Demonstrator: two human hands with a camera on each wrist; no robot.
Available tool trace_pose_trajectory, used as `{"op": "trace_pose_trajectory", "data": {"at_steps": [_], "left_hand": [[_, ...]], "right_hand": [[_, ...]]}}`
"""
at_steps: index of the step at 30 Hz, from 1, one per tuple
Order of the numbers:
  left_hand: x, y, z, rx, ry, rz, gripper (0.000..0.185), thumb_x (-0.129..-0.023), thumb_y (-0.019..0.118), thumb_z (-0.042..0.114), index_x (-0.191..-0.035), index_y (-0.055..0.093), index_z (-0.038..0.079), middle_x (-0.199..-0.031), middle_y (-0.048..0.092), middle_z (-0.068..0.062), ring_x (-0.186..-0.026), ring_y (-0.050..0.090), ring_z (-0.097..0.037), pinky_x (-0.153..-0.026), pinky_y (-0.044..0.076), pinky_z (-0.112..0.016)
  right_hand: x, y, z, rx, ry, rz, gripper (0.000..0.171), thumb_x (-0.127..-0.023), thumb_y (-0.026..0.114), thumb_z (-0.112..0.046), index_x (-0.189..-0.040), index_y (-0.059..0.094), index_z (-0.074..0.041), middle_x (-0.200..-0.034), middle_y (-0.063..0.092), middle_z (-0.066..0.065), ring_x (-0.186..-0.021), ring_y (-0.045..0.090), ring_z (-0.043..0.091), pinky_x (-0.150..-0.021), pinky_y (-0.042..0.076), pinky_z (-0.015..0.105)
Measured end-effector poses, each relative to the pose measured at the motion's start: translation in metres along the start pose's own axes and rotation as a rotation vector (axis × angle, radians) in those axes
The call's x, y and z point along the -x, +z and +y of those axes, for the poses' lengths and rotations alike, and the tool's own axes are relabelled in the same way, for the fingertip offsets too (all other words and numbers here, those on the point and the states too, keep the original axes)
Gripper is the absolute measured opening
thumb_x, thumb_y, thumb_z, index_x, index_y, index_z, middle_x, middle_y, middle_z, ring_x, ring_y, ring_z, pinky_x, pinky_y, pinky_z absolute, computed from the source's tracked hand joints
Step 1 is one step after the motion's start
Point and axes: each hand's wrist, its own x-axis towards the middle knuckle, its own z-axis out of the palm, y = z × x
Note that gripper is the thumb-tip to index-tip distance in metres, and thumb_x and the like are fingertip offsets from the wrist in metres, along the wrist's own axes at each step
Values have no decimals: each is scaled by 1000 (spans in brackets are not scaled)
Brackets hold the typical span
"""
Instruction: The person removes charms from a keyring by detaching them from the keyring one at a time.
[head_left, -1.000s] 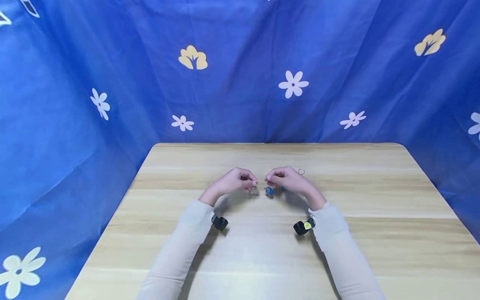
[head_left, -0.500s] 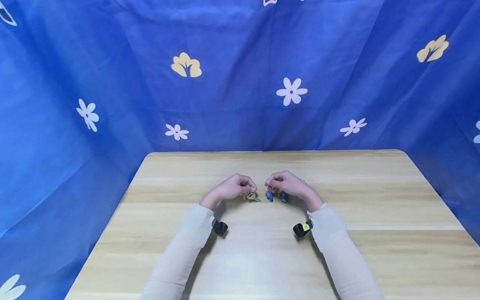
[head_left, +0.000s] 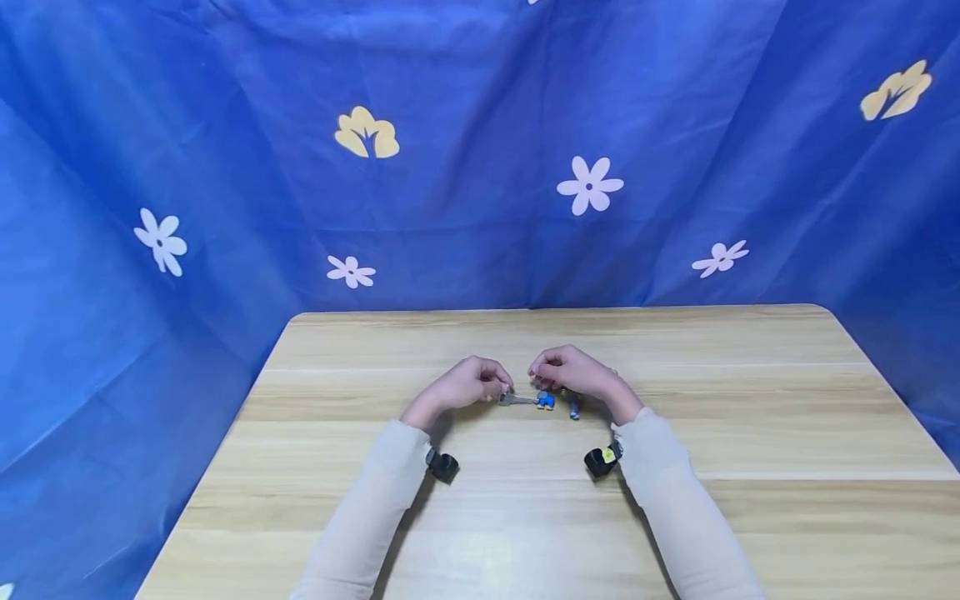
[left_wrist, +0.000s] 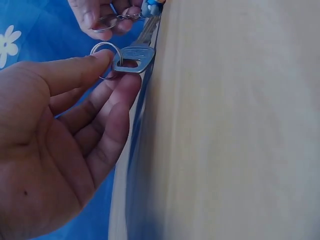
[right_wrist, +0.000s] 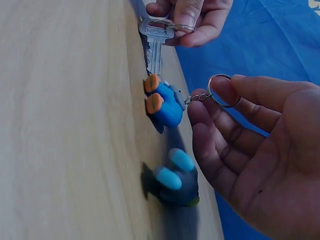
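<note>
My left hand (head_left: 467, 383) pinches a thin metal key ring (left_wrist: 108, 44) between thumb and fingertips. On that ring is a silver key (left_wrist: 142, 53), whose blade points right toward the other hand. My right hand (head_left: 576, 372) pinches another split ring (right_wrist: 220, 75) by its edge. A short chain (right_wrist: 195, 98) joins this ring to a blue figurine (right_wrist: 169, 111) with orange feet, lying right at the tabletop beside the key's tip. Beneath the right hand, a second figurine (right_wrist: 182, 187), dark with light blue feet, sits on the table.
The pale wooden table (head_left: 487, 517) spreads around both forearms. Behind it hangs a blue curtain (head_left: 465, 225) with white flowers and yellow shapes. A black wrist camera is strapped at each cuff.
The key has swung out from under the left fingers and straightened toward the right, its tip now by the blue figurine. That figurine has turned and shifted slightly. Both hands keep their pinch.
</note>
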Motion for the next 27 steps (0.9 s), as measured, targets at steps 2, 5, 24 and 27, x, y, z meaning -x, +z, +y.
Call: {"op": "trace_pose_trajectory", "data": {"at_steps": [2, 5, 24, 27], "left_hand": [[2, 0, 0, 14, -3, 15, 16, -90, 56, 2, -101, 68, -2, -81, 66, -9, -64, 49, -11, -58, 42, -20], [4, 1, -1, 30, -1, 28, 16, -89, 57, 0, -101, 67, -3, -81, 66, -11, -64, 48, -12, -58, 41, -20], [-1, 0, -1, 81, -114, 228, 20, -95, 54, 5, -110, 64, -3, -99, 69, -17, -85, 68, -19, -79, 57, -28], [3, -3, -3, 117, -133, 228, 21, -97, 53, 7, -112, 62, -5, -99, 68, -18, -85, 68, -19, -79, 58, -28]], "right_hand": [[0, 0, -3, 3, 12, 3, 26, -100, 49, -15, -106, 66, 4, -95, 70, 16, -79, 62, 15, -73, 53, 29], [1, 1, -6, 20, 15, -3, 26, -100, 50, -15, -106, 66, 4, -93, 70, 15, -78, 62, 14, -72, 53, 27], [-3, -9, -3, 18, 33, 36, 25, -99, 48, -10, -111, 63, 8, -89, 66, 16, -74, 60, 17, -69, 53, 29], [-3, -11, -4, 22, 31, 54, 26, -99, 48, -11, -113, 62, 7, -88, 63, 15, -73, 57, 17, -66, 50, 28]]}}
